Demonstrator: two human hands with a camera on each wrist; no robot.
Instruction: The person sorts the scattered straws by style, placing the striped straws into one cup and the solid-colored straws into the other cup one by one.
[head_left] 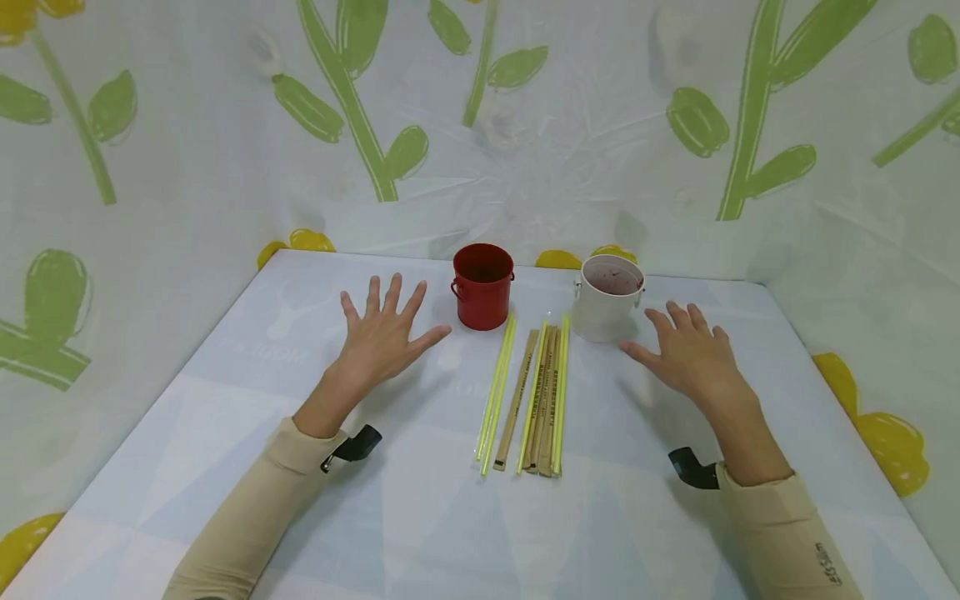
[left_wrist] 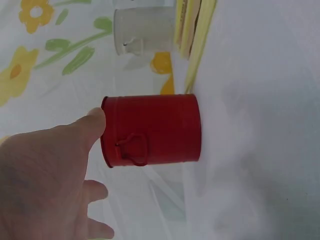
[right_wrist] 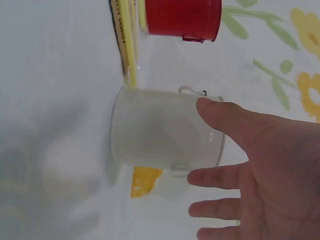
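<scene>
My left hand (head_left: 377, 340), fingers spread, hovers over the table left of a small red bucket (head_left: 482, 292) and holds nothing. In the left wrist view the thumb overlaps the bucket's rim; contact cannot be told. To the right, my right hand (head_left: 692, 354) is held beside a small white bucket (head_left: 606, 304), its fingers extended and apart with nothing in them. Both buckets stand upright. In front of them lie several thin yellow sticks (head_left: 495, 400) in clear wrapping, alongside several slim brown paper sleeves (head_left: 517, 400) with dark print, side by side.
A pale patterned cloth covers the table (head_left: 420, 525). Behind and at both sides hangs a white curtain (head_left: 570, 158) with green leaves and yellow flowers. Black wrist-camera mounts (head_left: 358, 443) stick out from the sleeves.
</scene>
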